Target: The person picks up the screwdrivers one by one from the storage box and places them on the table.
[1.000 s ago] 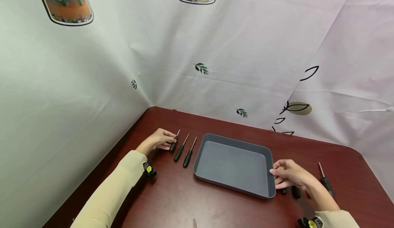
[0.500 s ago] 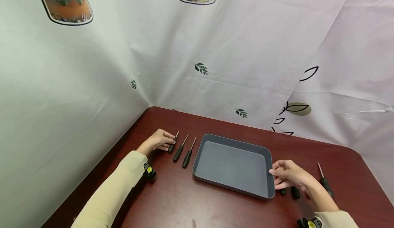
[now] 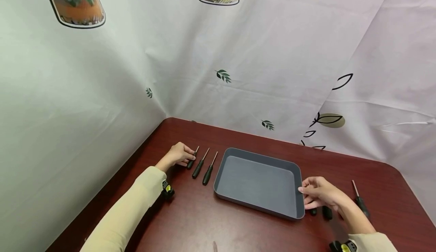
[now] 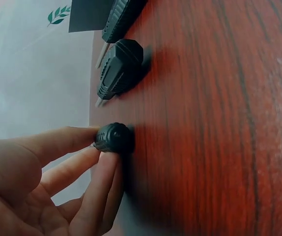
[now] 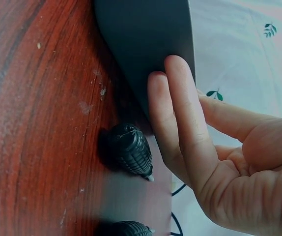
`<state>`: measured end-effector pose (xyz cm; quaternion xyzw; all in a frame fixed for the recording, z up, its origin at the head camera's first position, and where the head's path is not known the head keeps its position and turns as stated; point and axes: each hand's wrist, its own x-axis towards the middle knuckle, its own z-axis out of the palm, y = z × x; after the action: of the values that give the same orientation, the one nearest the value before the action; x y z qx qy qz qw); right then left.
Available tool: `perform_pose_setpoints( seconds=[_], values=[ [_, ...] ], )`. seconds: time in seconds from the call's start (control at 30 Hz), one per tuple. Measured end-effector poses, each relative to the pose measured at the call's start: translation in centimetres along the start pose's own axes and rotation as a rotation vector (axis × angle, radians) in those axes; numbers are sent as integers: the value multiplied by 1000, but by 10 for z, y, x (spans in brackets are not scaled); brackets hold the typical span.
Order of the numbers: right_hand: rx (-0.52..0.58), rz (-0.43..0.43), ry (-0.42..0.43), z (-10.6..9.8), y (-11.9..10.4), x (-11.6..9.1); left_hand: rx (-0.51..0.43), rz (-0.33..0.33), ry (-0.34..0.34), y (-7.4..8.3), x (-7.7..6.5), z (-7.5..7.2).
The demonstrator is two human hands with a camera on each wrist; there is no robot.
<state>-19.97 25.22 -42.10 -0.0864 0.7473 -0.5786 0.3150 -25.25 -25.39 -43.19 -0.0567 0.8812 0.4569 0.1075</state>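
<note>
My left hand [image 3: 178, 153] pinches a black-handled screwdriver [image 4: 114, 137] between thumb and fingers, at the left of the table in the head view. In the left wrist view its handle end points at the camera, low over or on the wood; I cannot tell which. Just right of it lie two more screwdrivers, a middle one [image 3: 201, 164] and another [image 3: 210, 170] beside the tray. My right hand [image 3: 320, 193] grips the right wall of the grey rectangular tray [image 3: 235, 202], thumb over the rim and fingers against the outside [image 5: 180, 93].
Right of the tray, partly hidden by my right hand, are more screwdrivers, with one handle [image 5: 131, 150] close under my fingers. A further screwdriver [image 3: 361, 203] lies beyond my right wrist. White printed sheeting [image 3: 238, 93] borders the dark red table [image 3: 204, 225].
The screwdriver in my left hand has shifted slightly toward me, its tip now a little lower in the head view. My right hand and the tray have stayed still.
</note>
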Motion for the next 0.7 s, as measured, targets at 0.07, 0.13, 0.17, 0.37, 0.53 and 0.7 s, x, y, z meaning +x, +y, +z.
perform_pose_setpoints(
  seconds=[0.07,0.13,0.17,0.37,0.53,0.7],
  values=[
    [0,-3,2,0,0,0,40,19,17,1,0,1],
    [-2,-10,6,1,0,0,70,24,33,2,-1,1],
    [-2,-10,9,1,1,0,82,25,38,2,-1,1],
    [-12,-12,31,5,1,-1,96,19,46,2,-3,1],
    [-32,-22,57,6,3,-3,90,12,40,2,-3,2],
    [-79,-64,91,8,4,-5,82,4,48,1,-1,3]
  ],
)
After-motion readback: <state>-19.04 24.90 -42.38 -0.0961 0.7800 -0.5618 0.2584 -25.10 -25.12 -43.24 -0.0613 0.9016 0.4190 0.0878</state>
